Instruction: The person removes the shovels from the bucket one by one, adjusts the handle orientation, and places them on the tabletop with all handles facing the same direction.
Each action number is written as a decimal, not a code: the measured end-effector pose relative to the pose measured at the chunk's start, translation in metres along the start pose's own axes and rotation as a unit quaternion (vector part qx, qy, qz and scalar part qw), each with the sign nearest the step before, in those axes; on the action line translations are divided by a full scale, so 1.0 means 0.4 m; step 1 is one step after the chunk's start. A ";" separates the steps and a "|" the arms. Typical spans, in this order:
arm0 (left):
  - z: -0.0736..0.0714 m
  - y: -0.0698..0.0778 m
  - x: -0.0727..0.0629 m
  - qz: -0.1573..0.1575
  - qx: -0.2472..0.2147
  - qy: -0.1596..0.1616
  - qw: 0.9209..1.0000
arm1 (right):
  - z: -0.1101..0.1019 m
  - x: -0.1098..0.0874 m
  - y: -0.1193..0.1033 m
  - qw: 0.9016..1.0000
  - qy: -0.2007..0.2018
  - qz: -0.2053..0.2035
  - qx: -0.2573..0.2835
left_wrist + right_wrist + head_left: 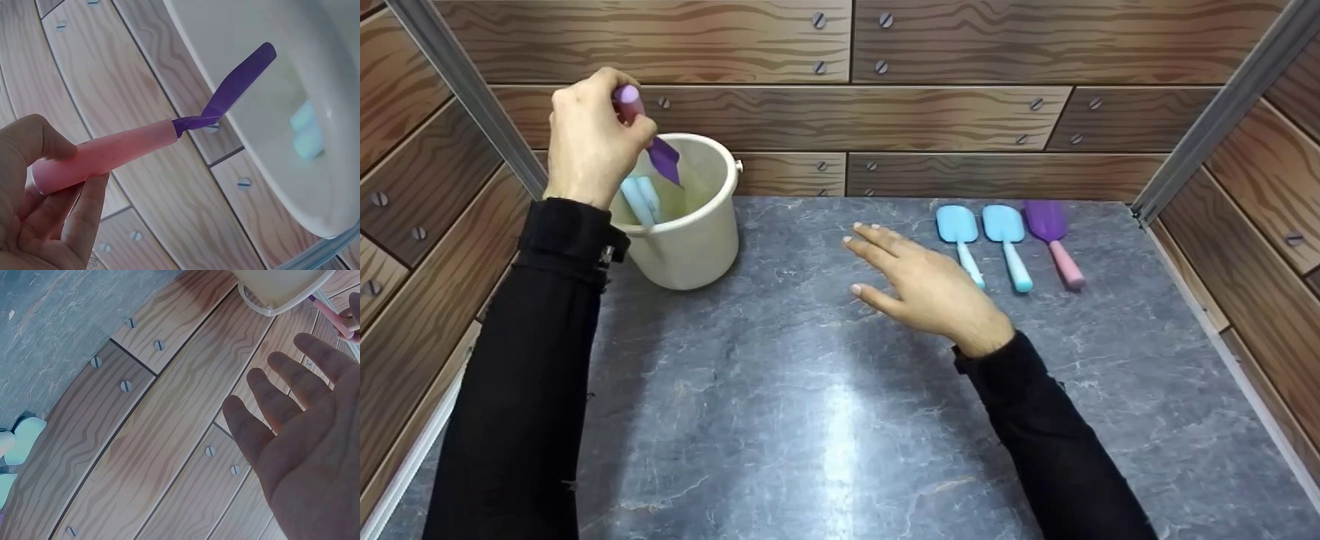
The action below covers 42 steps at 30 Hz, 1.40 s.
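My left hand (592, 135) pinches the pink handle of a small purple-bladed shovel (664, 159), thumb and fingers around the grip. The shovel tilts with its blade down over the mouth of a cream bucket (690, 255); the left wrist view shows the same pink handle (124, 149). Inside the bucket, two light blue handles (641, 201) lean at the near-left rim; their lower ends are hidden. My right hand (930, 289) hovers over the tabletop with fingers extended, holding nothing. Beside it, on the right, lie two light blue shovels (957, 225) and a purple shovel with a pink handle (1066, 264).
The grey marbled tabletop (780, 360) is bounded by wood-patterned walls (945, 116) at the back and both sides. Metal posts (1222, 105) stand at the back corners. The bucket is near the back left corner.
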State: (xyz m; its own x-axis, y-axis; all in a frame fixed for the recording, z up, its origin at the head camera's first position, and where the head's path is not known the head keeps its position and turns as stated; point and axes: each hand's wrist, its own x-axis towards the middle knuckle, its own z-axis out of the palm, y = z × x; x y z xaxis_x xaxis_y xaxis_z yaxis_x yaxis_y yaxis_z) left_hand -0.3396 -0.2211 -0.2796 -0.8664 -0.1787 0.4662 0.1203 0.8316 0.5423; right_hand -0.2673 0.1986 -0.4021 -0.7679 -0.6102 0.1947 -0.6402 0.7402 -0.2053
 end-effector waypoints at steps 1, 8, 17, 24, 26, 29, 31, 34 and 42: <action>0.000 0.004 -0.002 0.004 -0.003 0.006 1.000 | 0.000 0.000 0.000 1.000 0.000 0.000 0.000; 0.008 0.034 -0.011 0.029 -0.021 0.038 0.999 | -0.001 -0.001 0.001 1.000 0.002 0.000 0.000; 0.015 0.089 -0.040 0.069 -0.045 0.067 0.994 | -0.003 -0.001 0.002 1.000 0.000 0.000 -0.002; 0.027 0.118 -0.068 0.108 -0.068 0.076 0.989 | -0.005 -0.002 0.002 1.000 0.007 0.001 0.003; 0.031 0.124 -0.078 0.120 -0.075 0.078 0.987 | -0.005 -0.002 0.002 1.000 0.006 0.001 0.003; 0.042 0.131 -0.091 0.140 -0.085 0.082 0.983 | -0.006 -0.002 0.000 1.000 0.004 0.003 0.002; 0.050 0.135 -0.099 0.151 -0.091 0.084 0.981 | -0.006 -0.002 0.000 1.000 0.004 0.003 0.002; 0.063 0.140 -0.110 0.168 -0.092 0.087 0.978 | -0.007 -0.002 0.000 1.000 0.004 0.002 0.001; 0.092 0.151 -0.140 0.183 -0.114 0.079 0.973 | -0.008 -0.003 0.000 1.000 0.005 0.001 -0.003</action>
State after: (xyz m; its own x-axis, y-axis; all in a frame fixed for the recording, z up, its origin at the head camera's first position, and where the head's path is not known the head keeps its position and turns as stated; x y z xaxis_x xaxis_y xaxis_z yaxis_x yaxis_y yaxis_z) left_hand -0.3016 -0.1415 -0.2985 -0.6627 0.0142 0.7488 0.5270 0.7192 0.4528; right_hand -0.2662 0.2003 -0.3992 -0.7689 -0.6058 0.2046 -0.6387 0.7428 -0.2009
